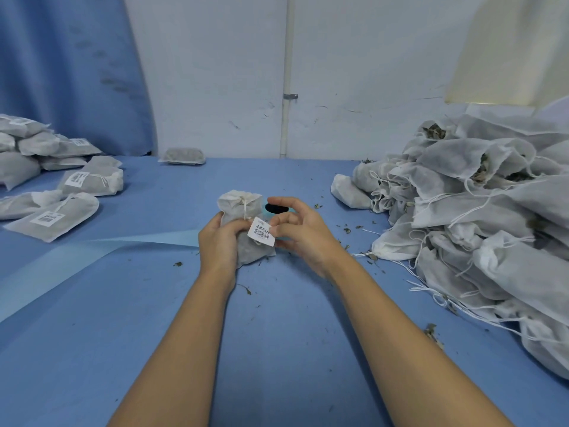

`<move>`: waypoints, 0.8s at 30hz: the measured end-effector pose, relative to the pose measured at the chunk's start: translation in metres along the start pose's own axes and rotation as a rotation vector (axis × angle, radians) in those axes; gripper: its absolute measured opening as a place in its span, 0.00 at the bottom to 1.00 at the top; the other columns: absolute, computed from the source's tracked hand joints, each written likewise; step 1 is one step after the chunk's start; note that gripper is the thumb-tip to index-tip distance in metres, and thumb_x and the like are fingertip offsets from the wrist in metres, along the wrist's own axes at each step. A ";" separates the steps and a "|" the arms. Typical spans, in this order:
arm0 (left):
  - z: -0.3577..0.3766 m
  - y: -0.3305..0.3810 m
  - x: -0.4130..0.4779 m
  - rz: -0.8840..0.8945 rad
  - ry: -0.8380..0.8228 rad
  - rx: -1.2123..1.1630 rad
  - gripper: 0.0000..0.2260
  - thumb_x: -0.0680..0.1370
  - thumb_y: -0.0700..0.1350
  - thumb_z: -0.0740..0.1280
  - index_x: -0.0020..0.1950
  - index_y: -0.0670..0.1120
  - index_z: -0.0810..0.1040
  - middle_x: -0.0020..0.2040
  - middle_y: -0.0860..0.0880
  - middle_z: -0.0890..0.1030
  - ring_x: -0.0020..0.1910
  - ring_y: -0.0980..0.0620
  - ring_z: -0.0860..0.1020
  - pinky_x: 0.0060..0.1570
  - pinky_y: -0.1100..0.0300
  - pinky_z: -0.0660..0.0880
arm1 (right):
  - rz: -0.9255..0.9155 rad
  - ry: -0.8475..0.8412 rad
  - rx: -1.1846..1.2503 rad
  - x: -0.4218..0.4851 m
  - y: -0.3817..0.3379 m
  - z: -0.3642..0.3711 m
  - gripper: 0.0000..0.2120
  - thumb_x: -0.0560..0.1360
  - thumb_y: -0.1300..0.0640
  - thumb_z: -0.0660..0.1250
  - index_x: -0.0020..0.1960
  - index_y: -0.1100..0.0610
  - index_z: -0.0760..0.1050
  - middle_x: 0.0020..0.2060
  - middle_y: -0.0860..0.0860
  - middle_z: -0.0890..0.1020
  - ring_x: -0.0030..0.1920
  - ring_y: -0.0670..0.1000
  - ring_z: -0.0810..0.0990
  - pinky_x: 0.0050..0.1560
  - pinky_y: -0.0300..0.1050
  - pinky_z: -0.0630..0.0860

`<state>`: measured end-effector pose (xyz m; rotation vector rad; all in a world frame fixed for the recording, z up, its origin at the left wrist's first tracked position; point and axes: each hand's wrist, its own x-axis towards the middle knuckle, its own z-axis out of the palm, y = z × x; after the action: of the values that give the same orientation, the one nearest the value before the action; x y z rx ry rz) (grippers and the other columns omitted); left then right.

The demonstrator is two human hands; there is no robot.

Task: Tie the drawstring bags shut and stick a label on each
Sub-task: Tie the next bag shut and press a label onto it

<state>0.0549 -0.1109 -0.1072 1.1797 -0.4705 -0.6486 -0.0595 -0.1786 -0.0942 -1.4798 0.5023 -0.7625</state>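
Note:
A small white drawstring bag (238,208) stands upright at the middle of the blue table, its neck gathered and its string tied. My left hand (218,241) grips the bag's lower half from the left. A white barcode label (261,231) is pinched at its right edge by the fingertips of my right hand (295,231), and it lies against the bag's front. Behind my right hand stands a light blue label roll (277,211) with a dark core, partly hidden.
A heap of open, untied bags (480,211) with loose strings fills the right side. Tied, labelled bags (52,215) lie at the left, one more bag (183,156) by the wall. A strip of blue backing tape (92,251) runs leftward. Dried leaf bits litter the table (277,318).

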 end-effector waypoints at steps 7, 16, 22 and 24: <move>-0.001 0.000 0.000 -0.008 -0.013 -0.001 0.08 0.68 0.33 0.68 0.39 0.46 0.80 0.31 0.48 0.82 0.31 0.50 0.80 0.37 0.54 0.78 | 0.013 -0.018 -0.122 0.000 0.001 0.004 0.28 0.73 0.72 0.64 0.69 0.57 0.63 0.40 0.52 0.78 0.46 0.51 0.79 0.52 0.46 0.78; 0.001 -0.001 0.000 0.041 -0.062 0.050 0.10 0.66 0.32 0.68 0.38 0.47 0.80 0.28 0.52 0.82 0.27 0.56 0.79 0.25 0.67 0.73 | -0.061 0.056 -0.322 0.006 0.010 0.012 0.31 0.70 0.66 0.70 0.69 0.55 0.63 0.39 0.47 0.78 0.41 0.45 0.77 0.50 0.43 0.74; 0.001 -0.002 0.001 0.023 -0.088 -0.001 0.07 0.69 0.35 0.69 0.42 0.47 0.80 0.30 0.52 0.82 0.28 0.55 0.80 0.26 0.65 0.75 | -0.029 0.134 -0.328 0.008 0.014 0.012 0.31 0.70 0.58 0.73 0.69 0.54 0.63 0.55 0.47 0.72 0.46 0.47 0.76 0.48 0.43 0.74; 0.002 -0.001 0.001 -0.005 -0.128 -0.067 0.05 0.71 0.38 0.70 0.45 0.46 0.81 0.34 0.49 0.84 0.32 0.52 0.82 0.29 0.62 0.77 | 0.007 0.143 -0.251 0.006 0.012 0.011 0.27 0.71 0.57 0.72 0.67 0.54 0.66 0.59 0.48 0.73 0.50 0.46 0.77 0.52 0.43 0.75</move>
<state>0.0535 -0.1132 -0.1077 1.0806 -0.5494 -0.7417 -0.0458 -0.1766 -0.1045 -1.6608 0.7322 -0.8260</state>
